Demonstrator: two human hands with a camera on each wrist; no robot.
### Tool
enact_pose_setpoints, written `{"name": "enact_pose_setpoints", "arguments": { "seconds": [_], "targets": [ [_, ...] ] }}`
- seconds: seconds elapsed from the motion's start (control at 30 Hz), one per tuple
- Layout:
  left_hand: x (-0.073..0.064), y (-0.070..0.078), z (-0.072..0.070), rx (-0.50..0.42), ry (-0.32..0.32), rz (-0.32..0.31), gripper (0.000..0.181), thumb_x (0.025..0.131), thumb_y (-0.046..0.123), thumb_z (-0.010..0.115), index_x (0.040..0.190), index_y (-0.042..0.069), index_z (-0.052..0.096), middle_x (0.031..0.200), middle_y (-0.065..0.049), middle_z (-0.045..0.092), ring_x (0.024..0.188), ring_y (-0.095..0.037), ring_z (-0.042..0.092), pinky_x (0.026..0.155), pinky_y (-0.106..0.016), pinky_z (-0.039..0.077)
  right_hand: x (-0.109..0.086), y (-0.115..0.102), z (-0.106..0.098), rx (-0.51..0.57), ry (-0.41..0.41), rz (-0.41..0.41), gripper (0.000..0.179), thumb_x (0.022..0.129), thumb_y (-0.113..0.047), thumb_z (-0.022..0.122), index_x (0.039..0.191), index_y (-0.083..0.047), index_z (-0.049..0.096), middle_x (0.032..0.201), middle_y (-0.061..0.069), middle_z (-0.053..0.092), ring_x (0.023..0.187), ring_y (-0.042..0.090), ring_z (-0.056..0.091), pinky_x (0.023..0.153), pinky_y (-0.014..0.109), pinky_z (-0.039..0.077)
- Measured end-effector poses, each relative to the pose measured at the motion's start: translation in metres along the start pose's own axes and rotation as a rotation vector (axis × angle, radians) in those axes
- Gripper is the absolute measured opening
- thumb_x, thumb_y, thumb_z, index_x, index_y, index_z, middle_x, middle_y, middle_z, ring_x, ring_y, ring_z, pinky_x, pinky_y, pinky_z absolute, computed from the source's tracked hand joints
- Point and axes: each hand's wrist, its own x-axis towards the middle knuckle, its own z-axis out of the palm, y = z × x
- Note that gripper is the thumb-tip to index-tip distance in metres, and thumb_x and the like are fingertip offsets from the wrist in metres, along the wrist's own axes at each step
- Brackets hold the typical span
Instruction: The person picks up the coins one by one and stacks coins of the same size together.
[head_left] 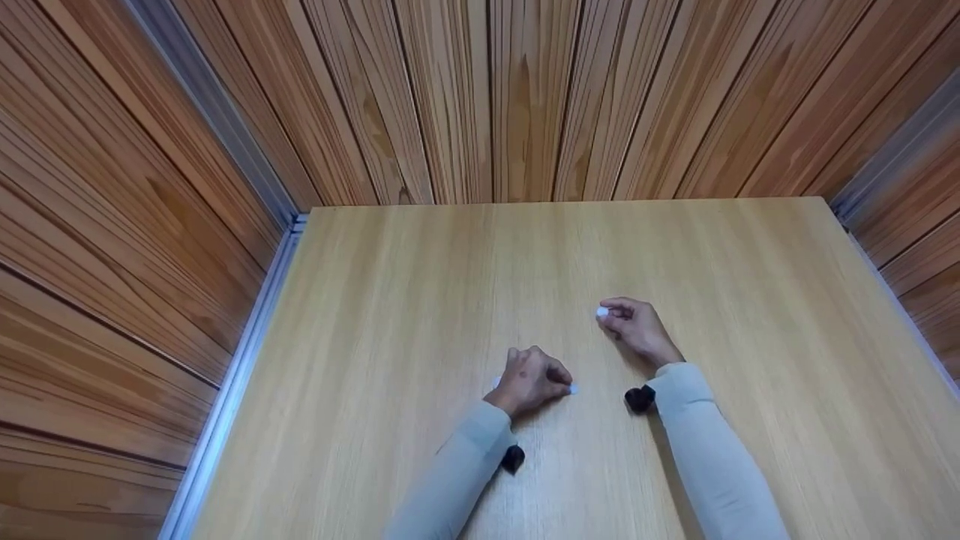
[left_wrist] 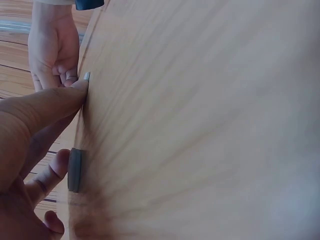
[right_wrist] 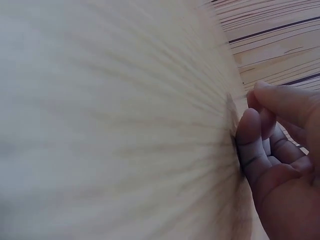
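Observation:
My left hand (head_left: 529, 380) is low over the table, thumb and forefinger pinching a small white piece (head_left: 573, 389). In the left wrist view only a thin pale edge of that piece (left_wrist: 87, 76) shows past the fingertips. Beside the other fingers of this hand, a thick round disc (left_wrist: 74, 170) lies flat on the table; from the head its white edge (head_left: 496, 382) peeks out left of the hand. Farther forward and right, my right hand (head_left: 636, 326) pinches another small white round piece (head_left: 602, 311) at its fingertips. The right wrist view shows the curled fingers (right_wrist: 249, 127), with the piece hidden.
A light wooden table (head_left: 390, 300) spreads under both hands. Plank walls (head_left: 525, 97) rise behind and at the sides, and a metal rail (head_left: 247, 360) runs along the left edge. Dark wrist cameras (head_left: 640, 400) hang below both sleeves, close to the tabletop.

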Motion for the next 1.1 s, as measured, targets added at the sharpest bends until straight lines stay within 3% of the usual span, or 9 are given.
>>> {"name": "enact_pose_setpoints", "arguments": {
  "seconds": [0.23, 0.53, 1.1],
  "targets": [
    [0.001, 0.000, -0.001, -0.004, -0.003, -0.005, 0.006, 0.085, 0.030, 0.081, 0.091, 0.027, 0.081, 0.085, 0.021, 0.073, 0.089, 0.002, 0.064, 0.087, -0.033, 0.032, -0.008, 0.000, 0.001, -0.010, -0.008, 0.007, 0.033, 0.095, -0.001, 0.066, 0.125, 0.011, 0.060, 0.094, 0.005, 0.066, 0.077, 0.009, 0.061, 0.066, 0.020, 0.051],
    [0.000, 0.000, -0.002, -0.014, -0.016, 0.001, 0.008, 0.085, 0.030, 0.081, 0.092, 0.026, 0.082, 0.087, 0.020, 0.074, 0.095, 0.000, 0.062, 0.088, -0.033, 0.031, -0.023, -0.003, 0.004, -0.026, -0.082, -0.014, 0.036, 0.096, -0.005, 0.066, 0.126, 0.013, 0.058, 0.096, 0.010, 0.067, 0.076, 0.012, 0.061, 0.065, 0.022, 0.050],
    [-0.001, -0.001, -0.003, 0.001, -0.020, 0.004, 0.009, 0.085, 0.031, 0.081, 0.093, 0.027, 0.082, 0.088, 0.021, 0.073, 0.095, -0.001, 0.061, 0.088, -0.033, 0.031, -0.043, 0.000, 0.012, -0.091, -0.132, -0.032, 0.028, 0.095, -0.004, 0.065, 0.121, 0.008, 0.063, 0.090, 0.006, 0.064, 0.073, 0.015, 0.059, 0.059, 0.022, 0.047]
  ]
}}
